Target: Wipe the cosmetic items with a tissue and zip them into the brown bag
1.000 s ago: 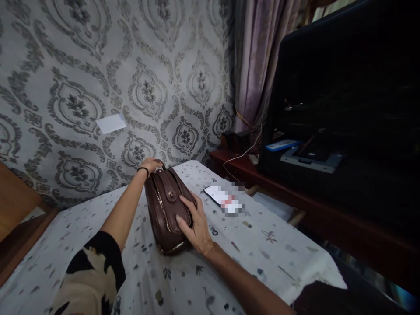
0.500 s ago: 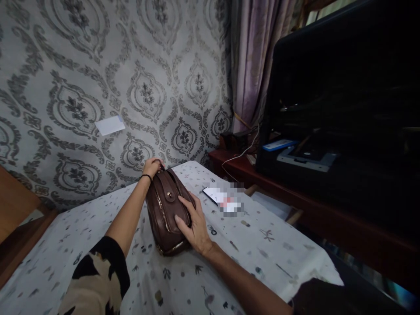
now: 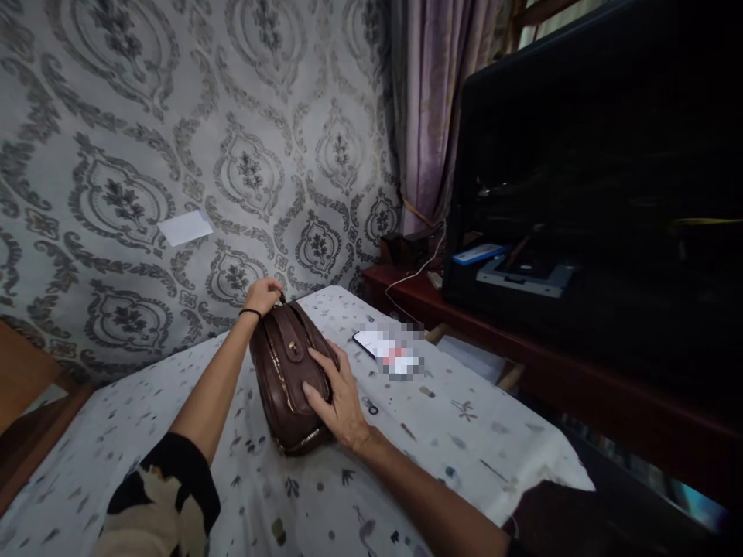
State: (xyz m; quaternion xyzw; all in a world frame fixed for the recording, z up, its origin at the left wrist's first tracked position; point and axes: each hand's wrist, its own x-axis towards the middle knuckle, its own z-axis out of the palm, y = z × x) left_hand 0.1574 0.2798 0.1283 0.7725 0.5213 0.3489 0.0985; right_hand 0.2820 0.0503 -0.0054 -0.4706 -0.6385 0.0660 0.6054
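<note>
A dark brown leather bag [image 3: 289, 373] with gold zips and a small gold clasp lies on the patterned white cloth. At its far end, my left hand [image 3: 264, 296] is closed at the top handle; a black band circles that wrist. My right hand [image 3: 340, 398] rests against the bag's right side, thumb and forefinger on the front face, the other fingers partly hidden along the edge. To the right of the bag, a phone [image 3: 371, 345] with a lit screen lies on the cloth, partly blurred out.
The white cloth [image 3: 441, 456] covers the table. Beyond its right edge stand an open drawer [image 3: 473, 360], a dark red desk [image 3: 400, 288] and a large black screen [image 3: 580, 155]. A white cable [image 3: 415, 272] hangs there. A wooden piece [image 3: 26, 371] stands at left, and a white switch plate [image 3: 186, 228] is on the wall.
The view has shifted slightly, so most things sit a little further left. Both hands stay on the bag, in nearly the same places.
</note>
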